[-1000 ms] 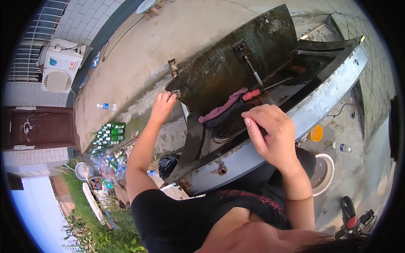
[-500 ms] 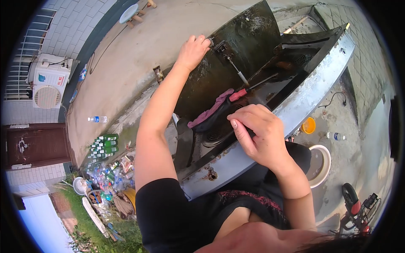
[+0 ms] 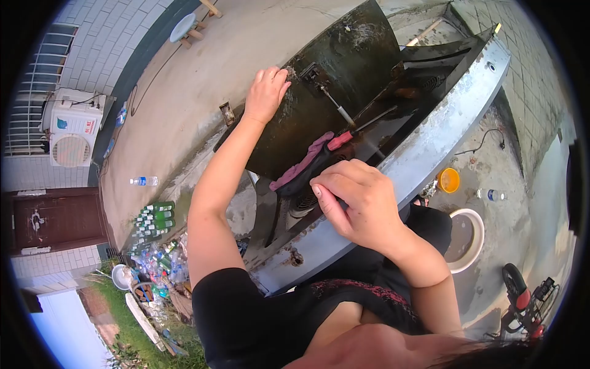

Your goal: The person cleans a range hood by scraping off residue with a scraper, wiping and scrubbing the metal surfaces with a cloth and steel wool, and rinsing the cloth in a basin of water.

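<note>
My left hand (image 3: 266, 95) is at the upper left edge of a dark, greasy metal panel (image 3: 344, 67), its fingers closed on what looks like a grey scouring pad (image 3: 289, 73). My right hand (image 3: 359, 200) is raised over the near side of the grey metal housing (image 3: 439, 117), thumb and forefinger pinched; whatever it holds, if anything, is hidden. Inside the housing lie a screwdriver with a red handle (image 3: 340, 141) and a purple cloth (image 3: 304, 163) beside something black. A metal strut (image 3: 337, 106) reaches the panel.
At the right are a yellow bowl (image 3: 449, 180), a plastic bottle (image 3: 491, 195), a white basin (image 3: 477, 240) and a small wheeled vehicle (image 3: 521, 298). Green bottles (image 3: 155, 216) and mixed waste (image 3: 161, 261) lie at the left; a stool (image 3: 185, 27) stands farther back.
My left hand has moved up along the panel from its lower left corner, then slightly back down. My right hand stays pinched and sits a little lower and farther left.
</note>
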The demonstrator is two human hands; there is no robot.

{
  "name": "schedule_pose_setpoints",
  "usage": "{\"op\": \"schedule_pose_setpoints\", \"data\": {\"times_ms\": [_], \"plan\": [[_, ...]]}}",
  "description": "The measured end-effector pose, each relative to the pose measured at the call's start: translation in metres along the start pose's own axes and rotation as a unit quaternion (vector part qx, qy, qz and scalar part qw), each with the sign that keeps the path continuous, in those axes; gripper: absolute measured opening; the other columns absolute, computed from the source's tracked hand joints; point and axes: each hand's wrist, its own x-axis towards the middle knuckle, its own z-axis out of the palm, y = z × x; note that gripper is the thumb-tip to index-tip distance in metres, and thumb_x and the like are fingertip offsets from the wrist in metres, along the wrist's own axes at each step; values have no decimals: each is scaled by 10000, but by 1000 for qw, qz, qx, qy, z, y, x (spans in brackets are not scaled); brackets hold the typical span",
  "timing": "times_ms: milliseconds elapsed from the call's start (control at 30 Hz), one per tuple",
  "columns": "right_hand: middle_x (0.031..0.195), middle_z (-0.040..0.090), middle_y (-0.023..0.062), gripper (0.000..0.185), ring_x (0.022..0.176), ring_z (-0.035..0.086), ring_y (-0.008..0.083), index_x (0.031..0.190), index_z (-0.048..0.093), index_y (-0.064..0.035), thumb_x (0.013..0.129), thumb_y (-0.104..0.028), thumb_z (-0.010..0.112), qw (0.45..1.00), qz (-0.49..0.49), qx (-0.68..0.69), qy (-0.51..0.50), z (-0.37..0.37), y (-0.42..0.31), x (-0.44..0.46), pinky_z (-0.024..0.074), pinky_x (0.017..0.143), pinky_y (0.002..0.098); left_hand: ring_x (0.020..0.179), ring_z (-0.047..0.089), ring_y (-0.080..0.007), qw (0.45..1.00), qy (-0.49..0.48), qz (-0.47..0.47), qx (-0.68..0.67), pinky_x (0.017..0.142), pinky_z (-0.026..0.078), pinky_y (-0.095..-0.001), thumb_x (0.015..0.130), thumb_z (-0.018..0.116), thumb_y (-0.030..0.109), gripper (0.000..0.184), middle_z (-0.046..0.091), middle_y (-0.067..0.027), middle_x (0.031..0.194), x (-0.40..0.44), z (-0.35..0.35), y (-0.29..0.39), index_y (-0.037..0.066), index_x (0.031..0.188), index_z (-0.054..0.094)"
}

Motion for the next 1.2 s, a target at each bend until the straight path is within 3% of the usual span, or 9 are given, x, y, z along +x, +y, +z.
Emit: {"op": "schedule_pose_setpoints", "data": {"times_ms": [133,300,367,567,700,833,1000,1100,1200], "plan": [[737,595,78,36,640,561,249,778,629,-29,744,-16,632,1000,7,23,9,-2,2,-1,457,570,327,827,477,-268,998,-33,5,62,727,460,-352,764,658,174,283,502,-83,947,-20,42,32,98,1009,539],[688,549,59,74,609,532,243,713,599,-54,751,-97,647,1000,-10,13,20,4,5,-4,443,560,342,885,476,-233,949,-204,233,66,736,459,-346,780,512,168,203,507,-41,986,-128,46,48,118,968,572],[685,548,57,84,608,533,242,708,596,-54,750,-104,648,999,-16,15,26,3,5,-3,442,558,347,932,471,-237,937,-299,179,11,792,455,-376,779,513,167,254,505,-37,1054,-122,40,51,109,1020,571],[730,595,77,29,641,564,253,765,630,-34,740,-25,641,1000,5,7,17,2,1,-1,467,584,321,926,495,-242,972,-173,149,48,779,481,-330,767,515,106,295,518,-59,1031,-17,48,50,79,1058,553],[739,595,84,36,653,567,252,776,630,-30,741,-22,638,1000,7,25,18,-3,3,-2,468,596,319,856,501,-223,967,-185,149,92,654,496,-287,755,536,135,214,510,-39,933,-64,53,48,87,958,585],[759,592,57,83,603,539,220,780,630,-40,706,-20,660,999,-17,31,21,0,4,-5,436,523,308,882,492,-225,917,-352,164,95,674,499,-294,745,538,135,235,502,-35,976,-158,-9,19,91,966,607],[756,596,59,92,584,536,216,779,632,-37,697,-16,666,999,-26,13,18,0,4,-4,429,513,301,993,494,-226,961,-233,135,69,811,467,-324,738,520,112,354,494,-60,1153,-92,-25,6,69,1088,539],[756,602,68,87,601,550,221,787,636,-33,707,-7,659,999,-22,17,29,0,5,-4,439,529,300,952,497,-253,987,-104,102,63,806,462,-325,748,524,85,320,520,-88,1052,-25,-6,11,69,1067,543],[732,581,54,68,599,536,219,753,615,-45,710,-35,665,999,-13,13,31,-2,5,-4,430,519,307,872,485,-260,990,-110,61,68,771,463,-324,757,556,90,286,520,-78,998,-59,16,15,72,1043,548]]}}
